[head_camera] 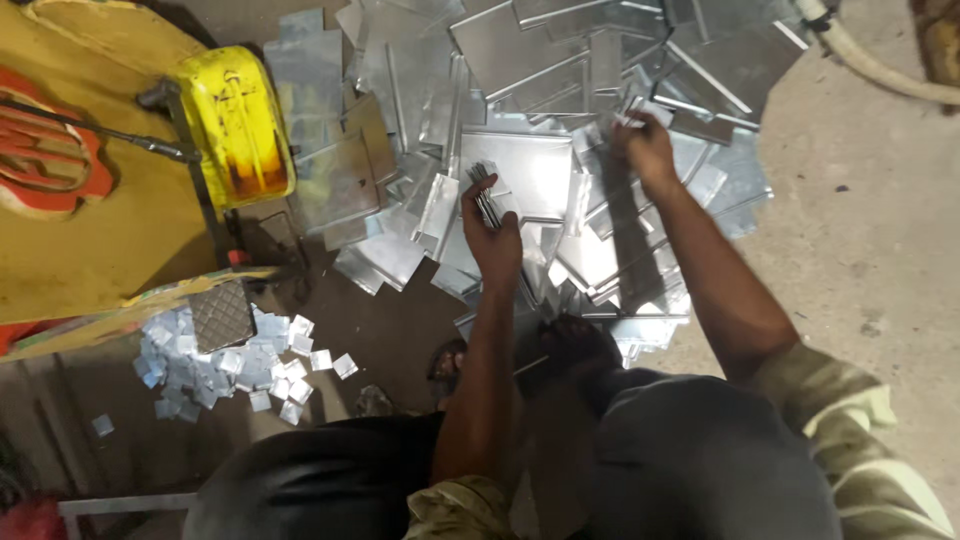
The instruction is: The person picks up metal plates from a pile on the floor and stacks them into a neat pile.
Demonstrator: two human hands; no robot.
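Left hand (493,235) grips a thin stack of metal strips (484,190); right hand (648,148), fingers curled (grip unclear), touches the sheet-metal pile (540,170) on the floor, gathering pcs.

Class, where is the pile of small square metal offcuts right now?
In the head view, the small square offcuts lie lower left on the floor, beside the yellow machine.

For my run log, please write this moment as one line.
left hand: holds stack of thin metal pieces | right hand: reaches into pile of metal sheets | floor: small metal squares
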